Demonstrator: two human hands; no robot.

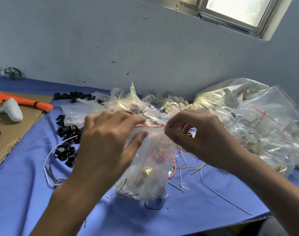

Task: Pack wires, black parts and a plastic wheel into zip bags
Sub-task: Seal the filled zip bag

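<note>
Orange wires (22, 101): lay tied in a bundle on cardboard (12, 138), far left of the left hand.
Black parts (67, 138): lay scattered just left of the left hand, none in its grasp.
Left hand (109, 138): thumb and fingers pinched the left end of the bag's top.
Bag (150, 167): hung between both hands, its bottom on the cloth. It held short wires and some dark bits, too blurred to name.
Zip (150, 126): the red line ran taut from one hand to the other. I could not tell whether it was sealed.
Handling: probably light, with a soft, slippery film. The zip looked the firmest place to hold. Springy wire ends might poke into the seal.
Right hand (201, 137): thumb and forefinger pinched the right end of the zip, the other fingers curled.
Loose wires (187, 164): lay strewn below the right hand.
Wheels (170, 103): pale, heaped beyond both hands by the wall.
Bag pile (255, 125): lay crumpled to the right of the right hand.
Surface: blue cloth (26, 193), slightly rumpled and probably soft.
Room: scuffed blue wall (111, 40), with a window (235, 9) up to the right.
</note>
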